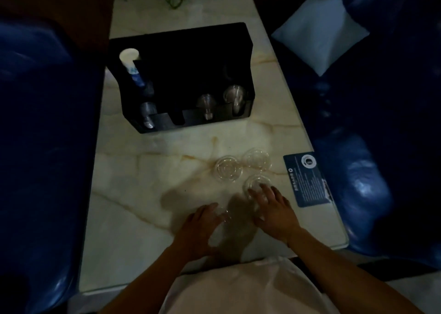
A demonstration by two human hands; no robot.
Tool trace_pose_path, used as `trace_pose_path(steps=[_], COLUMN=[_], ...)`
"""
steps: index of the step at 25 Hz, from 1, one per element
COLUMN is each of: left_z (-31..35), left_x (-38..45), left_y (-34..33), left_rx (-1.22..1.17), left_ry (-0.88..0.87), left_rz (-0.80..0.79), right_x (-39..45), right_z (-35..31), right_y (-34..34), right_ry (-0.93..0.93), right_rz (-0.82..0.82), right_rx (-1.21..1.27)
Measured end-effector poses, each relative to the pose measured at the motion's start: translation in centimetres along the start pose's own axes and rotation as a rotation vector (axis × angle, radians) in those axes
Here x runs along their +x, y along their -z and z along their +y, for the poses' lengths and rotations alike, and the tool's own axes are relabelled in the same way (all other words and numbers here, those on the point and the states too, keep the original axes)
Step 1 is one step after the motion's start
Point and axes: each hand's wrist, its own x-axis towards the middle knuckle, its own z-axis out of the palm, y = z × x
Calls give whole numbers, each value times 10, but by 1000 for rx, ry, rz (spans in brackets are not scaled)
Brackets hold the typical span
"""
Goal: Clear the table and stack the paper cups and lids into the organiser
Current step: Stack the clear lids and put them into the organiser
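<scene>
Lid [256, 184], perhaps partly under hands [274, 211]

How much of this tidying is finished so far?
Partly done: the black organiser already holds a white-and-blue paper cup stack and some clear lids. In hand: the right hand is touching a clear plastic lid; the left hand seems to cover another. Two loose lids remain.
</scene>
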Motion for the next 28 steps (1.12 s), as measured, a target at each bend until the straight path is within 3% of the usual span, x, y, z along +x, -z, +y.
trace_pose_path(steps=[3, 7, 15, 23, 28], left_z=[12, 21, 23, 2, -8], left_x=[5, 9, 17, 36, 76], left_y=[-7, -12, -8, 17, 51], left_rx=[54, 9, -26, -146, -86], left_ry=[11, 32, 60, 45, 83], left_rz=[41, 98, 55, -90, 108], right_x=[14, 24, 30, 37, 66], right_z=[14, 20, 27, 42, 46], right_y=[-1, -2, 1, 14, 44], right_ry=[47, 97, 96, 85, 36], right_rz=[-96, -75, -54, -63, 81], right_rx=[-82, -118, -169, -33, 52])
